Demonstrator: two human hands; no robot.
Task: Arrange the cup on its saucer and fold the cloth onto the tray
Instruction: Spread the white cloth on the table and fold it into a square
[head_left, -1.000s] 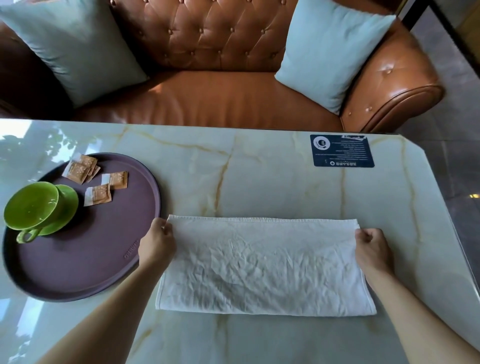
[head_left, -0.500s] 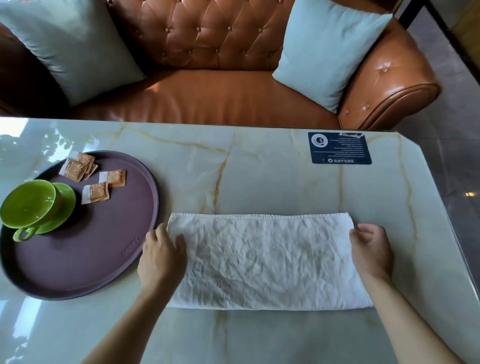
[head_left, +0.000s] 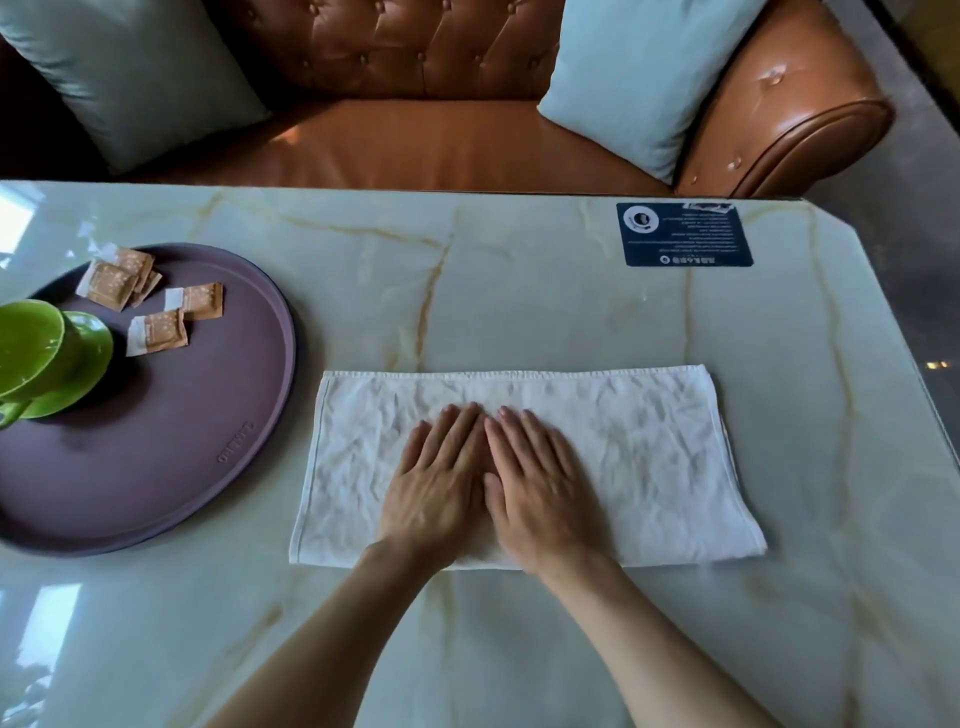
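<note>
both hands flat, fingers straight: left hand (head_left: 441, 483) and right hand (head_left: 540, 483) side by side, pressing mid-cloth (head_left: 649, 447), likely smoothing creases before next fold. tray (head_left: 171, 467) left of them; cup (head_left: 31, 348) sits on saucer (head_left: 91, 358) there.

white woven cloth (head_left: 597, 447) — matt, creased | round purple tray (head_left: 156, 467) — matt, smooth, plastic-looking | green glazed cup (head_left: 31, 343) and green saucer (head_left: 96, 348) — glossy | pale veined marble-look tabletop (head_left: 519, 291) — polished, reflective | tan tufted leather sofa (head_left: 441, 150) — sheeny
</note>
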